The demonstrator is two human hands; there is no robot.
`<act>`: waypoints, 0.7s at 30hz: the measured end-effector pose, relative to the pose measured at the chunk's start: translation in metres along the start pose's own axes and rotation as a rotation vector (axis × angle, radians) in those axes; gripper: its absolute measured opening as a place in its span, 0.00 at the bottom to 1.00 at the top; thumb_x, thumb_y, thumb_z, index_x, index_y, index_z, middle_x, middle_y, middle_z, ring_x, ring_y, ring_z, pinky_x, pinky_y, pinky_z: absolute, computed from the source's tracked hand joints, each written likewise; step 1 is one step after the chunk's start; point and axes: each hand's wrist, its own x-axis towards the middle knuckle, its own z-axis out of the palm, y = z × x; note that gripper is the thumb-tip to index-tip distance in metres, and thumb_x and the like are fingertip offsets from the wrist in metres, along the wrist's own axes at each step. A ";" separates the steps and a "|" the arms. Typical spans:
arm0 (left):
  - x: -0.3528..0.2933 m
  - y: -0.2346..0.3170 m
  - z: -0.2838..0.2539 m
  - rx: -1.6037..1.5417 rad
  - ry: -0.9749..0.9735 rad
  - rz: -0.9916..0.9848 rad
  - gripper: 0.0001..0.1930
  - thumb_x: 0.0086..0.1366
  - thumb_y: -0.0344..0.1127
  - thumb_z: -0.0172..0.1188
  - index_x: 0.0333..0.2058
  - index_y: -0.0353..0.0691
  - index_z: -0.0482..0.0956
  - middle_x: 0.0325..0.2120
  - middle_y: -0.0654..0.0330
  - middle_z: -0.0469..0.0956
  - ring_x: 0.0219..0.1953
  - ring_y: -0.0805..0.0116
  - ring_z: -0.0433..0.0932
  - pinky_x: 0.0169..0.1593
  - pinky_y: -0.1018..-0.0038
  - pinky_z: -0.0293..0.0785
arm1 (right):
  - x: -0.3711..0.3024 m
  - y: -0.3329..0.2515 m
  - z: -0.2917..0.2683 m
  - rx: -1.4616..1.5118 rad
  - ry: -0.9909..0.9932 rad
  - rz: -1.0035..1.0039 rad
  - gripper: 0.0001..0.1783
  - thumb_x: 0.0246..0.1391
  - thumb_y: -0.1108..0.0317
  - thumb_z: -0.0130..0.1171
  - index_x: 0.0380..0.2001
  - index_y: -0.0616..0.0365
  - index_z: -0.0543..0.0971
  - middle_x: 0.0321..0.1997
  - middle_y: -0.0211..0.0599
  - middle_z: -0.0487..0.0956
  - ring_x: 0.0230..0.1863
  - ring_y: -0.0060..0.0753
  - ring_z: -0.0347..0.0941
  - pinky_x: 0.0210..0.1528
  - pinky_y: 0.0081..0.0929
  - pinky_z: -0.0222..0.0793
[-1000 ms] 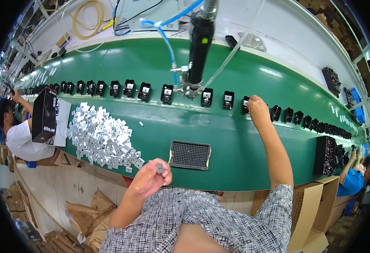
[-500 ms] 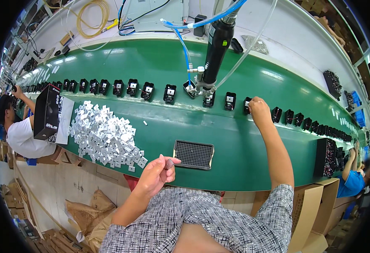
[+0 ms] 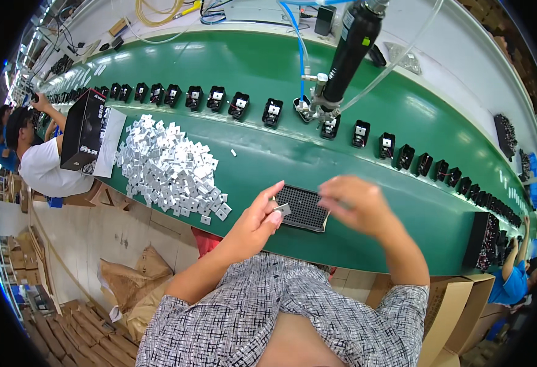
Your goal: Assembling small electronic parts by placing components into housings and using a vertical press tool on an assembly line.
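My left hand pinches a small silver metal plate with a hole, at the left edge of a black perforated tray. Over the tray's right side hovers my right hand, blurred by motion, so I cannot make out anything in its fingers. A heap of similar silver plates lies left of the tray. Beyond my hands, a row of small black housings crosses the green bench; one housing has a silver plate in it, while a housing to its right shows none.
A black power screwdriver with hoses hangs over the row. An open black box stands left of the heap, and another black box sits at the right. Co-workers are at both ends; cardboard boxes stand below the bench.
My right hand has left a housing in the row and come back toward the tray. My left hand has moved up and right with the metal plate. The whole view has shifted.
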 end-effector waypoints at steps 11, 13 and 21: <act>-0.003 0.002 0.010 0.421 -0.054 0.064 0.33 0.73 0.28 0.49 0.74 0.40 0.52 0.29 0.63 0.72 0.28 0.71 0.67 0.38 0.76 0.65 | -0.009 -0.029 0.038 -0.099 -0.090 -0.179 0.10 0.51 0.74 0.68 0.38 0.61 0.83 0.45 0.37 0.84 0.39 0.38 0.82 0.40 0.30 0.79; -0.006 -0.002 0.008 0.419 -0.045 0.062 0.33 0.73 0.28 0.49 0.75 0.41 0.53 0.29 0.63 0.72 0.29 0.73 0.67 0.38 0.78 0.64 | -0.011 -0.030 0.043 -0.106 -0.106 -0.188 0.09 0.52 0.74 0.68 0.38 0.61 0.83 0.45 0.38 0.84 0.39 0.38 0.82 0.40 0.29 0.79; -0.018 -0.003 -0.001 0.552 0.067 0.002 0.27 0.72 0.35 0.57 0.67 0.39 0.66 0.30 0.60 0.74 0.31 0.64 0.71 0.40 0.69 0.69 | -0.019 -0.025 0.051 -0.177 -0.109 -0.154 0.11 0.49 0.78 0.70 0.37 0.60 0.84 0.43 0.39 0.85 0.38 0.38 0.83 0.39 0.30 0.80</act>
